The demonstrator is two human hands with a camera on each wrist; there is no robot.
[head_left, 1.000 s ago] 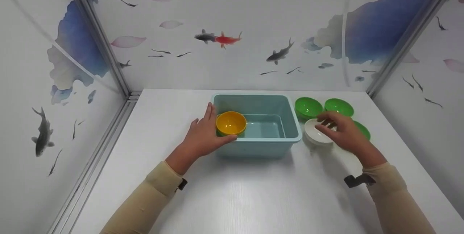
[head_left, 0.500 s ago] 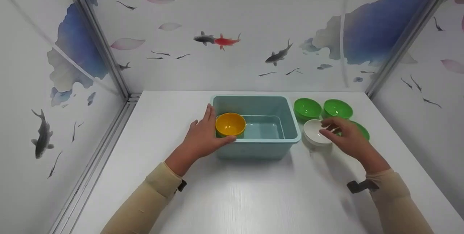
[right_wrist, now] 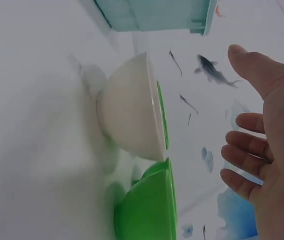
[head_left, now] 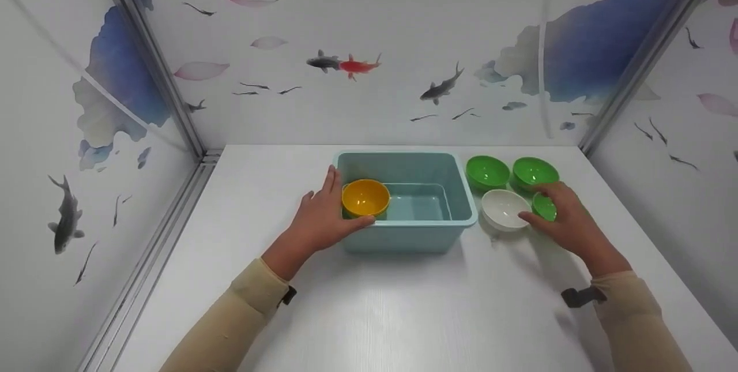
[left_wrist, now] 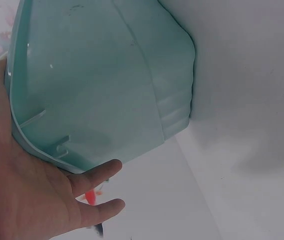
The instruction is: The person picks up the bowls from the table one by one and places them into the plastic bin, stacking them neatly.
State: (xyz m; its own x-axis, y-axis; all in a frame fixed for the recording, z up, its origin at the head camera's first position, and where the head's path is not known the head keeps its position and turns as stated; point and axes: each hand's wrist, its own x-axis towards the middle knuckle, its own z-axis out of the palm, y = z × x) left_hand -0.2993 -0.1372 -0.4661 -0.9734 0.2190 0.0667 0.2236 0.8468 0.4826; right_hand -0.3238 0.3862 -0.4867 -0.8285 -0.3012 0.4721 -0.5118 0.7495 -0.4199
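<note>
My left hand (head_left: 320, 210) rests against the left end of the light blue plastic tub (head_left: 403, 236), its thumb along the front rim and fingers at the left side. In the left wrist view the fingers (left_wrist: 99, 177) lie straight beside the tub's corner. A yellow bowl (head_left: 366, 198) sits inside the tub at the left, with a green edge showing beneath it. My right hand (head_left: 568, 225) hovers over a green bowl (head_left: 543, 207), partly hiding it, thumb near the rim of a white bowl (head_left: 501, 210). The right wrist view shows its fingers spread above the bowls, holding nothing.
Two more green bowls, one behind the white bowl (head_left: 488, 172) and one farther right (head_left: 535, 171), stand on the white table (head_left: 369, 314). Panels printed with fish and petals enclose the table at the back (head_left: 369, 112) and sides.
My right hand has shifted right, from over the white bowl to over the nearest green bowl, and its thumb and fingers have spread wider. The left hand and tub stay put.
</note>
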